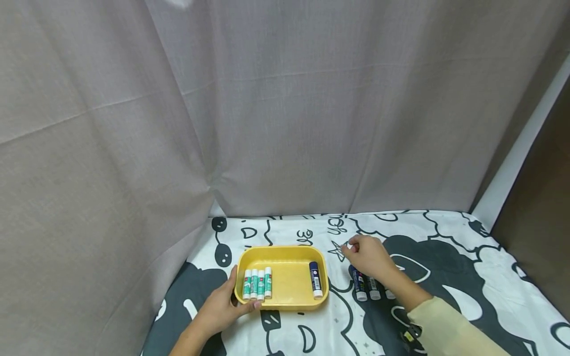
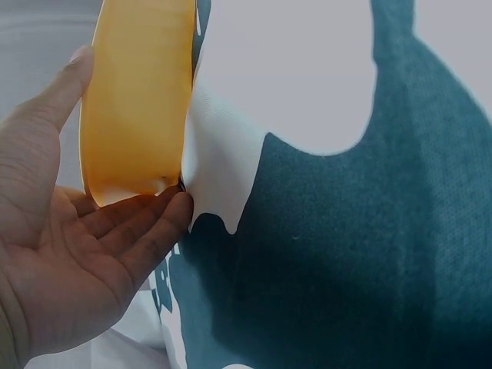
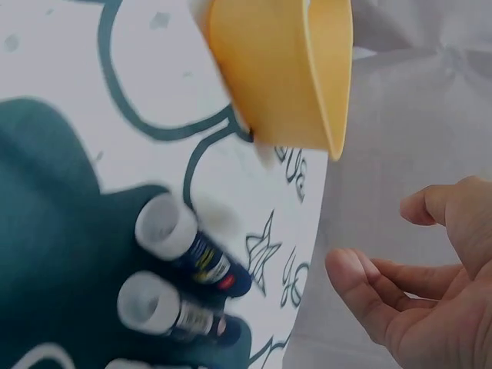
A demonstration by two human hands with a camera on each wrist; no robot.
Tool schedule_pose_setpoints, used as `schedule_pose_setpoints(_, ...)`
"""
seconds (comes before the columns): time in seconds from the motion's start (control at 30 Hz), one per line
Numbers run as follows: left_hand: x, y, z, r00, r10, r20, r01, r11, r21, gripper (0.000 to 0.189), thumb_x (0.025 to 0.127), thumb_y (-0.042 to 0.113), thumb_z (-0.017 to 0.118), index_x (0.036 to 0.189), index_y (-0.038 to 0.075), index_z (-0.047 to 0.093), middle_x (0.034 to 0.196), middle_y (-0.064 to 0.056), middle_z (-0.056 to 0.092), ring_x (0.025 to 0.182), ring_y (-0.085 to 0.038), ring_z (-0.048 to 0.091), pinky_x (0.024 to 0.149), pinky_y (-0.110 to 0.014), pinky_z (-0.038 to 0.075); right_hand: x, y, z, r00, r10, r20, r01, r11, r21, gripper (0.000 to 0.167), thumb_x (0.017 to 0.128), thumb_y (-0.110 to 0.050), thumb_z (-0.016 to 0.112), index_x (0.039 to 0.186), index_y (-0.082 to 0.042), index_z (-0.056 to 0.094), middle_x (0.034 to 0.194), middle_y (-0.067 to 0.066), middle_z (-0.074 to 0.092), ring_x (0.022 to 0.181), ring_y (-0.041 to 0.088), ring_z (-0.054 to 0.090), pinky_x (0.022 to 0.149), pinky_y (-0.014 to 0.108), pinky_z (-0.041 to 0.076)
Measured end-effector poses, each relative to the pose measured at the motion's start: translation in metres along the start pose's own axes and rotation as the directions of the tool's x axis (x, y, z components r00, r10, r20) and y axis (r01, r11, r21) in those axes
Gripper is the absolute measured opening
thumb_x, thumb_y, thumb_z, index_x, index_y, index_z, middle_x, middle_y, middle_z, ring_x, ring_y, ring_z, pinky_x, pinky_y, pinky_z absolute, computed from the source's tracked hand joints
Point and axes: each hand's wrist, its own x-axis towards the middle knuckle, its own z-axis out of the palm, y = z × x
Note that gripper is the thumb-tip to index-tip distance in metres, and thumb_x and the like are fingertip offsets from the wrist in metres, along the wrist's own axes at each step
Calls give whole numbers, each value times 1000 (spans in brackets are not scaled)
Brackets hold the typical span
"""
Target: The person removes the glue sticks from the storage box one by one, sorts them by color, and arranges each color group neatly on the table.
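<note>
My left hand (image 1: 221,305) holds the yellow tray (image 1: 289,279) at its near left corner, the thumb along the front rim and the fingers at the end wall. Inside the tray, several green-and-white glue sticks (image 1: 254,284) lie side by side at the left. One dark blue glue stick (image 1: 315,280) with a white end lies at the right. Empty, my right hand (image 1: 368,254) hovers right of the tray, thumb and fingertips apart in the right wrist view. Below it, dark blue glue sticks (image 3: 206,257) lie in a row on the cloth, partly hidden by the arm in the head view.
A white cloth (image 1: 325,326) with dark grey cartoon prints covers the table. Behind it hangs a grey curtain (image 1: 285,123), and a brown panel (image 1: 539,212) stands at the right. A small black-and-yellow item (image 1: 410,335) shows beside the right sleeve.
</note>
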Motion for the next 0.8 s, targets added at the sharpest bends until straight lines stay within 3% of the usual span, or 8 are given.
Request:
schedule_pose_setpoints(0.27, 0, 1, 0, 1000, -4, 6, 4, 1000, -2, 134, 82, 72, 89, 178, 8, 20, 171, -20, 50, 131, -25, 64, 109, -53, 56, -1, -23, 12, 999, -28, 36, 26, 999, 48, 41, 105, -30, 73, 126, 6, 76, 97, 8, 73, 83, 20, 62, 66, 30, 53)
schedule_pose_setpoints(0.53, 0, 0, 0, 1000, -12, 10, 13, 1000, -10, 135, 82, 73, 89, 178, 9, 19, 172, -21, 48, 145, -35, 61, 116, -58, 54, -6, -44, 21, 996, -43, 82, 38, 997, 61, 39, 106, -30, 75, 126, 3, 77, 100, 8, 75, 87, 19, 63, 75, 34, 59)
schedule_pose_setpoints(0.8, 1, -1, 0, 1000, -12, 8, 12, 1000, -5, 135, 81, 73, 89, 178, 9, 20, 172, -22, 48, 146, -36, 61, 117, -59, 53, -6, -60, 35, 992, -46, 115, 36, 995, 90, 31, 106, -25, 75, 119, 3, 79, 85, 5, 68, 74, 16, 60, 63, 27, 51)
